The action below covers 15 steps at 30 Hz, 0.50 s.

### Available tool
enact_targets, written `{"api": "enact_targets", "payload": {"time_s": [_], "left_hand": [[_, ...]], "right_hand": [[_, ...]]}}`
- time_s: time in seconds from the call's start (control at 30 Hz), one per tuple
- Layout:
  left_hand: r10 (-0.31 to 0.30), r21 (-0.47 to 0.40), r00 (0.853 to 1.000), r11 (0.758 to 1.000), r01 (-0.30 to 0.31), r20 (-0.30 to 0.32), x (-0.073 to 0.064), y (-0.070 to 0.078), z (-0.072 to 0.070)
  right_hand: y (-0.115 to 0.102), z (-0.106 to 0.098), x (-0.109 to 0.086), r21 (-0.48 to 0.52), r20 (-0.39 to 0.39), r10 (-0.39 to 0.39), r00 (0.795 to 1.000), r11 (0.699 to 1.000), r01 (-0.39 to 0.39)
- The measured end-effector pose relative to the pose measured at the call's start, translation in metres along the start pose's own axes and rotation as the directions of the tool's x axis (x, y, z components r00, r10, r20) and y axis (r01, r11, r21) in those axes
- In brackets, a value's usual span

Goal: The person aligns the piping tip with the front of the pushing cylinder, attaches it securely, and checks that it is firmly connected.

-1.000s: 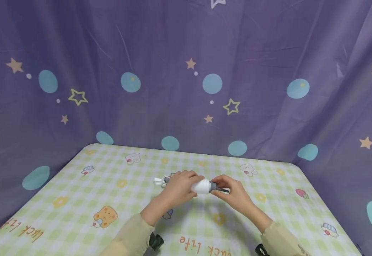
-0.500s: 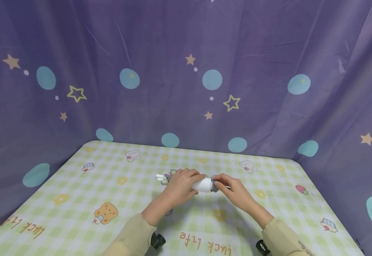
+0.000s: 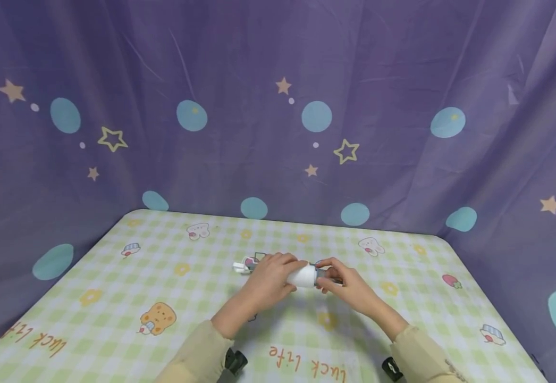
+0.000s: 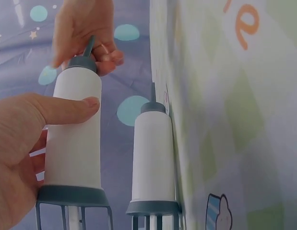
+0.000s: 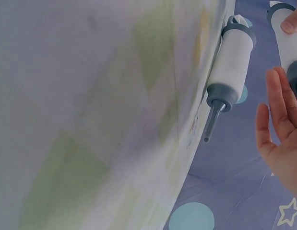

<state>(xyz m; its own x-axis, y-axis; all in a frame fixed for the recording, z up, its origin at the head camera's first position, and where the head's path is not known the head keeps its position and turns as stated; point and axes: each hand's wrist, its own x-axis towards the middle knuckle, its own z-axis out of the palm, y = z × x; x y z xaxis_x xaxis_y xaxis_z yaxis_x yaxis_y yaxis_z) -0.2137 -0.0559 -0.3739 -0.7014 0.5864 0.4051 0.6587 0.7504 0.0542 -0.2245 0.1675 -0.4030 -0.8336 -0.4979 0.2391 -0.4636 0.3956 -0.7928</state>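
A white icing syringe (image 3: 303,276) with a grey-blue nozzle cap is held level over the table. My left hand (image 3: 270,282) grips its barrel, the thumb lying across it in the left wrist view. At the other end, my right hand (image 3: 347,284) has thumb and fingers around the nozzle cap (image 4: 82,62). In the right wrist view, some right-hand fingers extend beside the cap, and the frame edge cuts off the rest. A second icing syringe (image 4: 153,158) of the same kind lies on the table behind; in the head view my hands mostly hide it.
The table is covered by a green-and-white checked cloth (image 3: 182,303) with cartoon prints. A purple curtain (image 3: 239,159) with stars and dots hangs behind and at both sides. Dark wrist devices (image 3: 235,361) sit at both cuffs.
My right-hand fingers have shifted around the nozzle cap, covering more of it than a second ago. My left hand keeps its grip on the barrel. The head view has tilted slightly down.
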Motion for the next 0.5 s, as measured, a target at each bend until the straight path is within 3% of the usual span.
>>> {"api": "enact_targets", "payload": {"time_s": [0.27, 0.5], "left_hand": [[0.004, -0.007, 1.000, 1.000, -0.004, 0.012, 0.0003, -0.0025, 0.0006], [0.010, -0.016, 1.000, 1.000, -0.010, 0.007, 0.0011, -0.0017, 0.0014]], "right_hand": [[0.0004, -0.0044, -0.0018, -0.103, 0.027, -0.060, 0.998, 0.993, 0.062], [-0.0032, -0.0091, -0.0024, -0.130, 0.059, 0.002, 0.998, 0.991, 0.006]]}}
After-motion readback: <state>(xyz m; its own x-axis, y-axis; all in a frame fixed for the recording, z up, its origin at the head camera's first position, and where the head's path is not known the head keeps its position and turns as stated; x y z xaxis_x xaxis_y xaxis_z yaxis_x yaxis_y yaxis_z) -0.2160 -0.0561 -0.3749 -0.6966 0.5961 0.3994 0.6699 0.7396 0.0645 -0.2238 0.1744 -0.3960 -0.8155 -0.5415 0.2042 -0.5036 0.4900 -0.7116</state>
